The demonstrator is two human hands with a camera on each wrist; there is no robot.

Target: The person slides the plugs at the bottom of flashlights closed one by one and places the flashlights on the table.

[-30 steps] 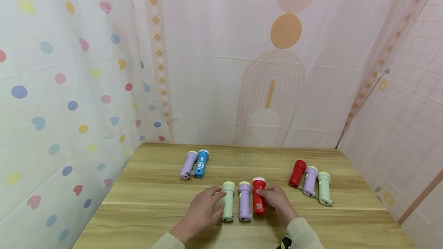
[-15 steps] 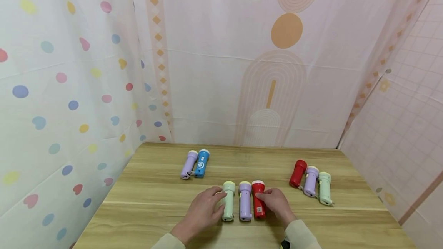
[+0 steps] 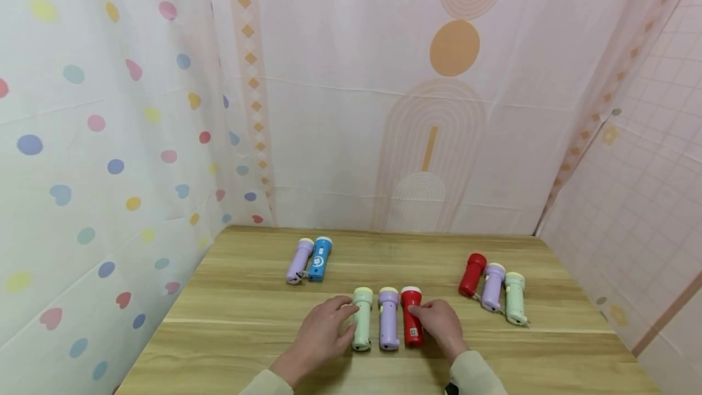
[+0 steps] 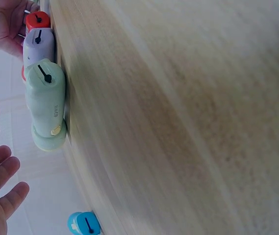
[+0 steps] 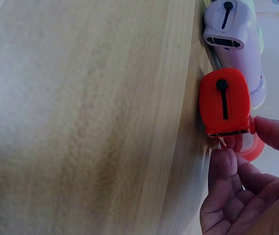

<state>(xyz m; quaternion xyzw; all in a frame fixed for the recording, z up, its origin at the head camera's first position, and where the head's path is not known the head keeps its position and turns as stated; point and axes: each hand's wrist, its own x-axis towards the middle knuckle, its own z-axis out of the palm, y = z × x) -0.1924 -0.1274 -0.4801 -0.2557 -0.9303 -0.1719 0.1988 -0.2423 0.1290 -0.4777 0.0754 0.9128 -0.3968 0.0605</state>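
Note:
Three flashlights lie side by side near the table's front in the head view: pale green [image 3: 362, 320], purple [image 3: 389, 320] and red [image 3: 412, 317]. My right hand [image 3: 441, 325] pinches the red flashlight from its right side, thumb on top and fingertips low at its far flank in the right wrist view. Just left of the green flashlight is my left hand [image 3: 325, 331], its fingers relaxed and spread. The left wrist view shows those fingers [image 4: 4, 166] apart from the green flashlight [image 4: 46, 103].
At the back left of the wooden table [image 3: 247, 322] lie a purple flashlight [image 3: 299, 262] and a blue flashlight [image 3: 320, 259]. Another group at right has a dark red flashlight [image 3: 472, 275], a purple flashlight [image 3: 492, 287] and a green flashlight [image 3: 514, 299]. Patterned curtains [image 3: 340, 108] hang behind.
The red flashlight has come slightly toward me with my right hand, leaned, then straightened a little to the right, beside the purple one. My left hand has stayed in place.

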